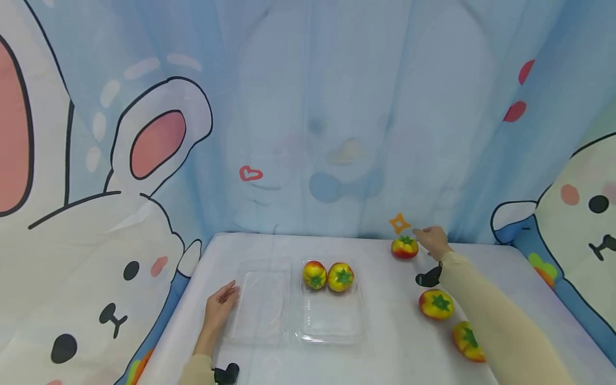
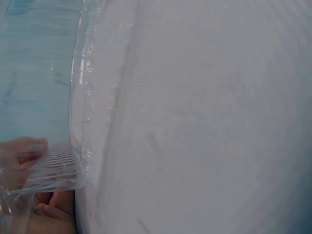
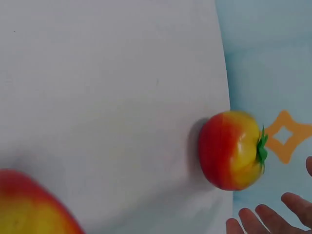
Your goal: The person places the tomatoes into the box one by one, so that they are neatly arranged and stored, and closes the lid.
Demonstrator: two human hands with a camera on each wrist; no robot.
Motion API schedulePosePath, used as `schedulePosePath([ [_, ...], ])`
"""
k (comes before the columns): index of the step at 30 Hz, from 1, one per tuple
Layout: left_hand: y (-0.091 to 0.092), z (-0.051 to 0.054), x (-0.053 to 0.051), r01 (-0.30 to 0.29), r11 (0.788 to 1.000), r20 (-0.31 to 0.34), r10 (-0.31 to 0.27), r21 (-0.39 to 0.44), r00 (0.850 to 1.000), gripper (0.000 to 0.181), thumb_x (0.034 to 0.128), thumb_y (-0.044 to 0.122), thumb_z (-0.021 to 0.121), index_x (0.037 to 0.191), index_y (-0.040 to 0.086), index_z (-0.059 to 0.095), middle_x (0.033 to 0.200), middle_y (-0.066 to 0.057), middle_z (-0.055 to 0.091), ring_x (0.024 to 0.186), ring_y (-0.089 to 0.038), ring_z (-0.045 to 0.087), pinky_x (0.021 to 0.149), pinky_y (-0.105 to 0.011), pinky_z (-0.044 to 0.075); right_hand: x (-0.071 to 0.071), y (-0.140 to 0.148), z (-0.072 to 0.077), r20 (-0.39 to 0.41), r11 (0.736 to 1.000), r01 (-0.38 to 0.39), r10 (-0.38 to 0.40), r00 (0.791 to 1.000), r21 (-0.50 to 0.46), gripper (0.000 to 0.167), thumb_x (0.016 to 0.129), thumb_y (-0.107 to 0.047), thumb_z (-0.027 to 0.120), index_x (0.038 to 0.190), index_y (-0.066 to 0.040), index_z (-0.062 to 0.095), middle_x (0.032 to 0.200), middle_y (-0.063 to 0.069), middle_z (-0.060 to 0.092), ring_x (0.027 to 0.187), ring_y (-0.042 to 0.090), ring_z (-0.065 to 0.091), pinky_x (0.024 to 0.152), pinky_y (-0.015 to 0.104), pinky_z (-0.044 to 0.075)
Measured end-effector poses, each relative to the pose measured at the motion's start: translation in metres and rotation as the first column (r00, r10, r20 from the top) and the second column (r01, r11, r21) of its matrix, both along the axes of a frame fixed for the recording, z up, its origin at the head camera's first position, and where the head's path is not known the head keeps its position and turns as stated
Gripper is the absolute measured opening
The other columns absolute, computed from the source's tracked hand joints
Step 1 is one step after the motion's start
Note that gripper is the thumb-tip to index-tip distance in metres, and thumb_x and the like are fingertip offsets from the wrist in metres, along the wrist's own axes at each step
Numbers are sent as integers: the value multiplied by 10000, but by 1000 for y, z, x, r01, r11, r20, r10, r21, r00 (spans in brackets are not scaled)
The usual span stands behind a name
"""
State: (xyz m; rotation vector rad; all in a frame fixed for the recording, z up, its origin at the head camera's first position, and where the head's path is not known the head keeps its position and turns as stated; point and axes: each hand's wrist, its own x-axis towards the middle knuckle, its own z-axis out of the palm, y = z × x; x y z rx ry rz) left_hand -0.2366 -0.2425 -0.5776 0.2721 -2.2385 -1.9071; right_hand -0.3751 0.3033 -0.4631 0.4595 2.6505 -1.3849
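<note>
My right hand (image 1: 433, 241) reaches to the far edge of the table, just right of a red-and-yellow fruit (image 1: 405, 247) with a green leafy top. In the right wrist view, its loosely spread fingers (image 3: 268, 219) stand apart from that fruit (image 3: 229, 151). At the left, my left hand (image 1: 222, 303) lies beside the flat lid half of a clear plastic box (image 1: 262, 307), fingertips at its left edge. Ridged clear plastic (image 2: 56, 168) partly covers the left fingers (image 2: 29, 146) in the left wrist view. Two matching fruits (image 1: 315, 275) sit in the far end of the box's other half (image 1: 332, 321).
Two more such fruits (image 1: 436, 304) lie on the right of the white-covered table (image 1: 385, 331), the nearer one (image 1: 466, 341) partly behind my right sleeve (image 1: 500, 315). A blue cartoon curtain (image 1: 308, 117) hangs close behind the table's far edge.
</note>
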Motion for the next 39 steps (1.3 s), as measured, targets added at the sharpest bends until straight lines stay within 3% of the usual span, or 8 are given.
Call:
schedulePosePath([
  [4,-2,0,-2,6,1000,9,-6,-7,1000,411,961,55,613,1357,-38,556,1229,-226,644,997,-77,627,786,-125,501,-11,9,-16,92,984,112,-100,991,-139,760,1013,-356,431,1473,175,141,1504,375,234,1314,520,350,1051,584,387],
  [8,-2,-2,-3,3,1000,15,-3,4,1000,411,957,46,613,1356,-38,557,1227,-229,642,969,-41,619,784,-123,501,-15,7,-28,109,964,157,-136,985,-215,829,985,-392,468,1487,154,97,1459,378,282,1267,500,408,1018,556,438],
  [14,-1,-4,2,11,1000,13,-11,14,1000,416,954,35,613,1352,-62,547,1223,-248,640,956,-60,623,768,-132,507,-15,-1,-39,123,965,165,-142,982,-202,862,967,-398,527,1482,159,118,1378,343,356,1160,445,473,957,497,499],
  [20,1,-2,2,8,1000,12,-8,6,1000,415,954,37,612,1351,-64,547,1227,-246,641,994,-112,629,768,-138,510,-17,-5,-44,135,967,194,-172,976,-166,815,977,-341,542,1472,168,143,1415,351,344,1165,431,469,964,492,495],
  [26,0,1,0,-3,1000,5,3,-5,1000,407,960,38,602,1351,-57,550,1227,-242,641,1011,-121,631,776,-137,509,-16,-9,-40,60,986,143,-138,989,-85,767,956,-306,574,1430,197,241,1420,364,356,1186,417,422,1055,492,416],
  [31,1,1,2,-2,1000,21,2,-8,1000,406,962,38,597,1356,-49,550,1227,-235,641,1036,-158,629,780,-133,506,-8,-10,-42,6,993,99,-98,995,-72,673,943,-288,588,1361,197,381,1354,348,431,1174,408,484,950,448,511],
  [36,1,0,1,9,1000,28,-9,-17,1000,411,970,42,588,1372,-32,541,1248,-230,629,1127,-279,602,812,-126,493,-4,-11,-44,-38,998,44,-46,998,-46,691,958,-323,594,1375,178,367,1344,334,438,1146,400,511,881,437,552],
  [39,1,-1,1,14,1000,27,-13,-23,1000,411,972,46,589,1374,-29,541,1250,-227,628,1125,-288,598,810,-122,490,-3,-13,-41,-83,999,-3,0,997,-41,682,965,-319,598,1376,173,366,1340,335,443,1134,402,523,861,442,562],
])
